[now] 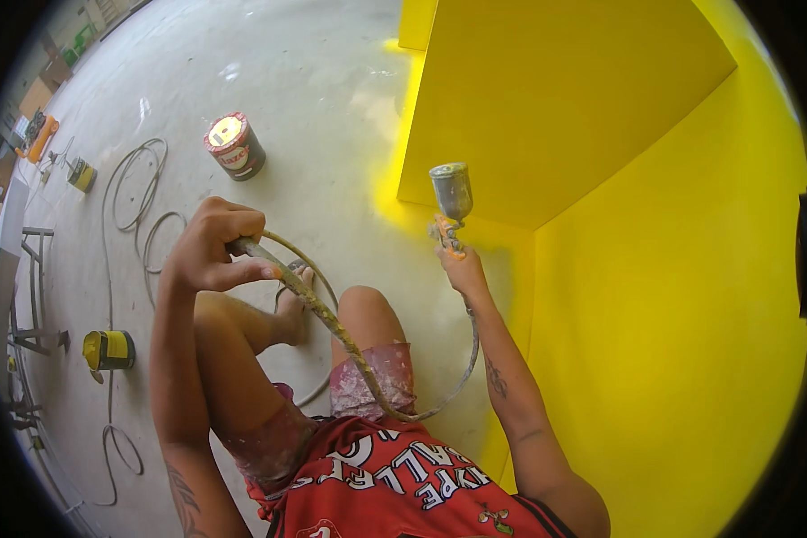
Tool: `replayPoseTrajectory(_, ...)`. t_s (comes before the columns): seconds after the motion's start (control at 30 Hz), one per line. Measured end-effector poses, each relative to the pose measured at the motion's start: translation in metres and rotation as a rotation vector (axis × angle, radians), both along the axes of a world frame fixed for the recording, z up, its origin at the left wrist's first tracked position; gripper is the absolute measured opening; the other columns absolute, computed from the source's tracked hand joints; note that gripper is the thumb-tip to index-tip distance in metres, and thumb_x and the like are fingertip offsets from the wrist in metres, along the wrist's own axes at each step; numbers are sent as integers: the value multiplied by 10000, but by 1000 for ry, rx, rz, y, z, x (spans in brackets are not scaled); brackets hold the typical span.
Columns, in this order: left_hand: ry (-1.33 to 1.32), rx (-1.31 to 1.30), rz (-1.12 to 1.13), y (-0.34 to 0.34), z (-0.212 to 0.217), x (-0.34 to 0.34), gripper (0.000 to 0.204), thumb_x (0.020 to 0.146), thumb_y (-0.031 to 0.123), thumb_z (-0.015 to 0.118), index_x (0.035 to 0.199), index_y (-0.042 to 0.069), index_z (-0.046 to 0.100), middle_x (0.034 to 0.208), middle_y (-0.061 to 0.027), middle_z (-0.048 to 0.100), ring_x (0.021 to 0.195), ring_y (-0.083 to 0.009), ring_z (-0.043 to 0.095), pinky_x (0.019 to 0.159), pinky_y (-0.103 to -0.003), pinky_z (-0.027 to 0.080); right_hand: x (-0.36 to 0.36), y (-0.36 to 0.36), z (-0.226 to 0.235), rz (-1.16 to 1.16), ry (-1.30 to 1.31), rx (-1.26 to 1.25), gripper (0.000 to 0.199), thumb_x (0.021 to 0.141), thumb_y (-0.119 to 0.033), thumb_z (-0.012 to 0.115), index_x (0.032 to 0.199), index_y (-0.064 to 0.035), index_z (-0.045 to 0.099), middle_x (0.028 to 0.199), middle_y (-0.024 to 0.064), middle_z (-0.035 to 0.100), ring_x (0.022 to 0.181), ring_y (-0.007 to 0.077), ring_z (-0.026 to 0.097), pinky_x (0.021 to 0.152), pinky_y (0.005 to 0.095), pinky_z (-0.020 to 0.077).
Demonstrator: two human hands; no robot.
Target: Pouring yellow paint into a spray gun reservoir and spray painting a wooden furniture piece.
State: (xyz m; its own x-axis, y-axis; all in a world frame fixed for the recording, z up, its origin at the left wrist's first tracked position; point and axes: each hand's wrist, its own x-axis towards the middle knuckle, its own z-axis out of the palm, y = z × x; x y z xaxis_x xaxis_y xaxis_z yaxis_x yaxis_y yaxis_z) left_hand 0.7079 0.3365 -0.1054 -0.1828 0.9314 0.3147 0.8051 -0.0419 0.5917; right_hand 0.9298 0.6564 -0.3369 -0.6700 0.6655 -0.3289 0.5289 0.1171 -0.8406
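My right hand (464,269) is closed round the grip of a paint spray gun (452,193), which has a grey metal cup on top and orange smears on its body. The gun points toward the corner of a yellow panel structure (637,260), apart from its surface. A paint-spattered air hose (354,354) runs from below the gun, loops across my lap and rises to my left hand (215,251). That hand is closed on the hose, holding it up over my knee. The gun's trigger is hidden by my fingers, and no spray can be made out.
A dark can with a red rim (236,148) stands on the grey floor (305,72) ahead. To the left are a yellow-smeared paint can (109,350), a smaller can (82,175) and loose hose coils (141,184). An orange compressor (40,134) and a metal stand (38,287) are farther left.
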Motion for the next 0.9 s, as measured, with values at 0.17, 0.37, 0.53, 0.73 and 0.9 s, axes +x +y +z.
replayPoseTrajectory(0.17, -24, -1, 1, -3, 1, -2, 616, 757, 478, 796, 601, 49, 382, 537, -54, 276, 450, -214, 282, 448, -352, 216, -6, -5, 48, -55, 216, 136, 297, 931, -280, 659, 934, 17, 642, 698, 88, 605, 628, 167, 521, 628, 345, 462)
replayPoseTrajectory(0.37, -47, 62, -1, -6, 6, -2, 602, 752, 469, 795, 605, 47, 392, 538, -62, 285, 452, -219, 305, 453, -353, 226, -21, -4, 186, -60, 743, 439, 168, 948, -115, 663, 969, 44, 613, 749, 79, 615, 655, 127, 514, 605, 304, 446)
replayPoseTrajectory(0.53, -48, 109, 47, -4, 7, 3, 680, 766, 602, 726, 574, 65, 354, 522, -51, 265, 429, -230, 308, 453, -365, 227, -28, 1, 283, -115, 973, 509, 167, 959, -124, 670, 979, 35, 622, 808, 60, 641, 703, 132, 555, 648, 302, 474)
replayPoseTrajectory(0.73, -24, 99, 49, -8, 8, 1, 669, 770, 582, 737, 572, 65, 363, 517, -45, 278, 422, -220, 316, 448, -361, 231, -36, -8, 322, -77, 1301, 576, 207, 974, -136, 657, 1105, 15, 603, 955, 69, 675, 866, 134, 636, 806, 292, 506)
replayPoseTrajectory(0.9, -41, 96, 35, -12, 7, -1, 667, 773, 579, 736, 567, 66, 363, 513, -45, 281, 418, -219, 317, 443, -363, 228, -41, -14, 331, -75, 1276, 470, 229, 976, -136, 654, 1131, 26, 605, 981, 80, 693, 923, 160, 667, 851, 296, 509)
